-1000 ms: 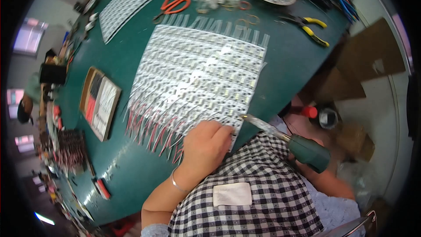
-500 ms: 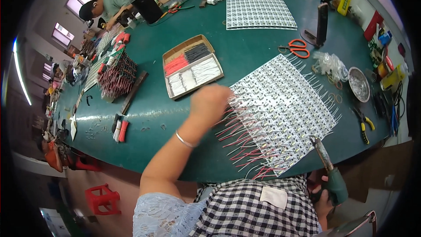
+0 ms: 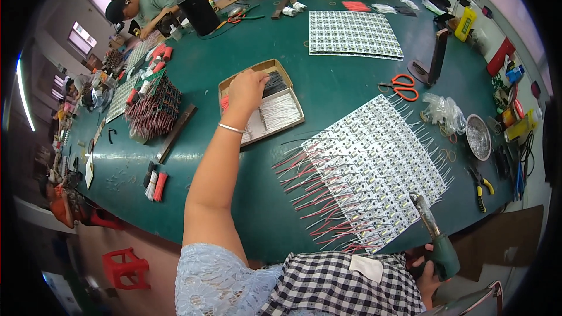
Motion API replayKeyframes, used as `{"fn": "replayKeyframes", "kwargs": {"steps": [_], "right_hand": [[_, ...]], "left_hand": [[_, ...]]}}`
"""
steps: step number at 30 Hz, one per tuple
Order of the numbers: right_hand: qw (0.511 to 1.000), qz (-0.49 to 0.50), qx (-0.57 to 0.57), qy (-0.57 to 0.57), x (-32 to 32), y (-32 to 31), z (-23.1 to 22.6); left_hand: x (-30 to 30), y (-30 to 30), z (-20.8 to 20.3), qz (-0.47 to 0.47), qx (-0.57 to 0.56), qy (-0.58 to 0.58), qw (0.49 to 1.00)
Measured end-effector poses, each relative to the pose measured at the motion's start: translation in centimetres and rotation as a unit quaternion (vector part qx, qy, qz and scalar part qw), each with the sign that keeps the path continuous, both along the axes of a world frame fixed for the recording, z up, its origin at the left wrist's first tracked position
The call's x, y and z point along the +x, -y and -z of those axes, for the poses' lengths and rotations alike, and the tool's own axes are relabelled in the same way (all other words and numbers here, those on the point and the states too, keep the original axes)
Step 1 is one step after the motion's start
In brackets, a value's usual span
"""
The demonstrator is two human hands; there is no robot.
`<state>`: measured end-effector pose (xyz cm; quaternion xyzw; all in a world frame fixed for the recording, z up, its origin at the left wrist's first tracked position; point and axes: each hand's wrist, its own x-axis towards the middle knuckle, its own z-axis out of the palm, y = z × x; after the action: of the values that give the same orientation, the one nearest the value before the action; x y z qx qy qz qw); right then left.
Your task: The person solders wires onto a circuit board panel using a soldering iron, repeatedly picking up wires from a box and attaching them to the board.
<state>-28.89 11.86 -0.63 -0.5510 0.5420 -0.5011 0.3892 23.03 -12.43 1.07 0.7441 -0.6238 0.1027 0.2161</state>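
My left hand (image 3: 247, 89) is over the cardboard box (image 3: 272, 130) of cut wires, fingers bunched in a pinch near the red wires (image 3: 225, 103); whatever is between the fingertips is hidden. Black wires (image 3: 274, 85) and white wires (image 3: 280, 111) fill other parts of the box. In my right hand (image 3: 430, 278), low at the right, is a soldering iron (image 3: 446, 256) with a green handle. Its tip is over the lower right part of a white circuit board panel (image 3: 374, 169). Red, white and dark wires (image 3: 310, 193) stick out along the panel's left side.
Orange-handled scissors (image 3: 404, 88), a plastic bag (image 3: 444, 111), a metal bowl (image 3: 479, 137) and yellow-handled pliers (image 3: 481, 190) lie right of the panel. Stacked panels (image 3: 355, 34) are farther back. A wire-covered stack (image 3: 153, 108) stands left. Co-workers sit at the far side.
My left hand has moved from the panel's left corner up and left to the wire box. The soldering iron stays in my right hand. The view has shifted slightly.
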Motion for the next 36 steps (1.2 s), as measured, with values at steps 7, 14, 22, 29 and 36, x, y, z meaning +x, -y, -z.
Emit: {"fn": "replayKeyframes", "kwargs": {"steps": [7,14,22,29,36], "right_hand": [[0.999,-0.032,0.036,-0.009,0.0,0.6,0.0],[0.998,-0.032,0.043,0.019,2.3,2.0,-2.2],[0.998,-0.05,0.031,0.019,0.6,1.1,-1.1],[0.999,-0.042,0.015,0.002,0.0,-0.5,-0.6],[0.999,-0.009,-0.001,0.036,1.0,-1.5,-1.2]], "left_hand": [[-0.2,1.8,0.6,0.048,-0.001,0.06,0.997],[-4.0,-2.0,-1.1,0.127,0.126,-0.072,0.981],[-4.9,-2.5,0.9,0.128,0.103,-0.033,0.986],[-5.1,-2.7,1.1,0.116,0.07,-0.094,0.986],[-5.6,-2.1,0.7,0.104,0.079,-0.02,0.991]]}}
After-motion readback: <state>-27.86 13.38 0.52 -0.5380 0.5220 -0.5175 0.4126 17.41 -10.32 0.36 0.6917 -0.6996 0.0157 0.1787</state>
